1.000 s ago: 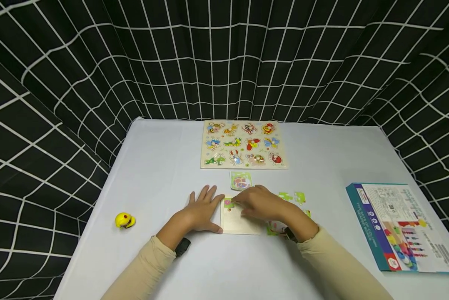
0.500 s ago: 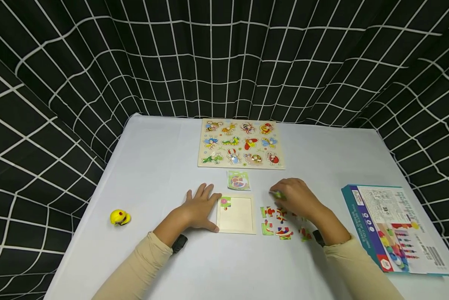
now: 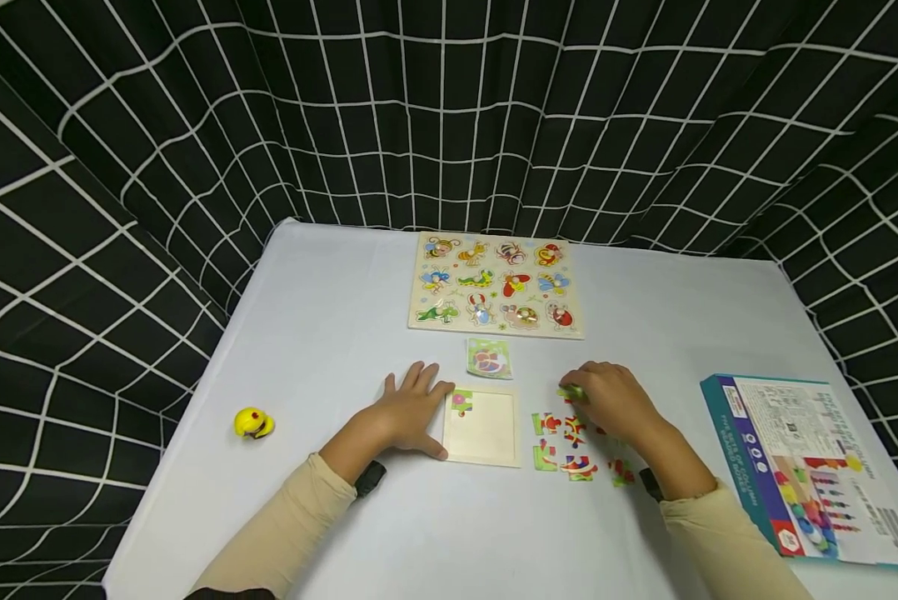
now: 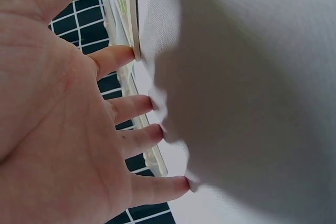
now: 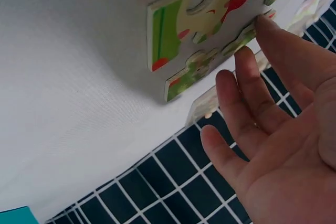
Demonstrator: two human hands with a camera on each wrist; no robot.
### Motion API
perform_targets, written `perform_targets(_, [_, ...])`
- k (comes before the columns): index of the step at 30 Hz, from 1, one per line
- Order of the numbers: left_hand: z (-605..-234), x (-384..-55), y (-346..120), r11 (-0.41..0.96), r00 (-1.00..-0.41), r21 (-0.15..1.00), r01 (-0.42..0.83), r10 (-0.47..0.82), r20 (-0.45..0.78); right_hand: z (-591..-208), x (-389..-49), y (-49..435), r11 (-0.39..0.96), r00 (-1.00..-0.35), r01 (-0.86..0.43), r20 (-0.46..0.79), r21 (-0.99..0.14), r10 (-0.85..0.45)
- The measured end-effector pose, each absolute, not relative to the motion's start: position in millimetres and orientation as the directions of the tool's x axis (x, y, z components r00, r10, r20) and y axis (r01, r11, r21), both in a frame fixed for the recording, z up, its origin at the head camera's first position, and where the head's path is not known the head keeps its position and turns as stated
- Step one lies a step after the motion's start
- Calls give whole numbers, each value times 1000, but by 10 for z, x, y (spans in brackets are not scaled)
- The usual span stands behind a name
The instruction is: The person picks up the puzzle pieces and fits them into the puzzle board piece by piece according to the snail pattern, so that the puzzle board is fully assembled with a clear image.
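Note:
My left hand (image 3: 404, 417) lies spread beside a square wooden puzzle tray (image 3: 486, 433); its index fingertip and thumb touch the left edge. One green puzzle piece with a pink flower (image 3: 462, 402) sits in the tray's upper left corner. To the right, my right hand (image 3: 610, 404) pinches a green-edged puzzle piece (image 5: 244, 38) between thumb and index finger, at table level. Several red and green puzzle pieces (image 3: 575, 430) lie loose between the tray and this hand. Another green piece (image 5: 194, 72) is near the fingers in the right wrist view, hidden by the hand from above.
A small picture card (image 3: 488, 358) lies just beyond the tray. Behind it is a wooden insect peg board (image 3: 496, 292). At far right rests a flat teal box (image 3: 816, 467), and at left a yellow toy (image 3: 254, 422). Black gridded cloth surrounds the white table.
My right hand has left the tray and moved right to the upper row of loose pieces, where its fingertips meet one. The left hand stays at the tray's edge.

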State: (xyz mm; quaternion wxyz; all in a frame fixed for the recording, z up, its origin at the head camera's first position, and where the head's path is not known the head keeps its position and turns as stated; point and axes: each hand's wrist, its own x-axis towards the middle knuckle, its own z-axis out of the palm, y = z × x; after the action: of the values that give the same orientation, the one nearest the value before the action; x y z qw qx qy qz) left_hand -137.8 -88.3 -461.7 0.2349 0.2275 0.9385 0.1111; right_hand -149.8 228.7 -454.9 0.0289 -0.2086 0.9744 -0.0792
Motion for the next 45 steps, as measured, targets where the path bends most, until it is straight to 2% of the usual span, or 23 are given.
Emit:
perform_targets(11, [-4557, -1374, -879, 876, -778, 310, 369, 474, -412, -4566, -1521, 2215, 869, -881, -472, 56, -148, -469])
perform_targets(16, [-4562, -1381, -876, 874, -781, 310, 374, 477, -404, -4485, -1537, 1961, 801, -821, -570, 108, -181, -560])
perform_targets(26, [-4568, -1389, -864, 879, -785, 295, 374, 470, -405, -4532, -1467, 1434, 706, -715, -699, 135, -113, -686])
perform_targets(35, [-4573, -1383, -861, 877, -781, 282, 388, 476, -405, -4585, -1474, 1319, 693, -699, -714, 147, -99, -700])
perform_targets(45, [-4582, -1395, -875, 875, -778, 281, 393, 480, -405, -4602, -1460, 1230, 707, -701, -707, 140, -11, -699])
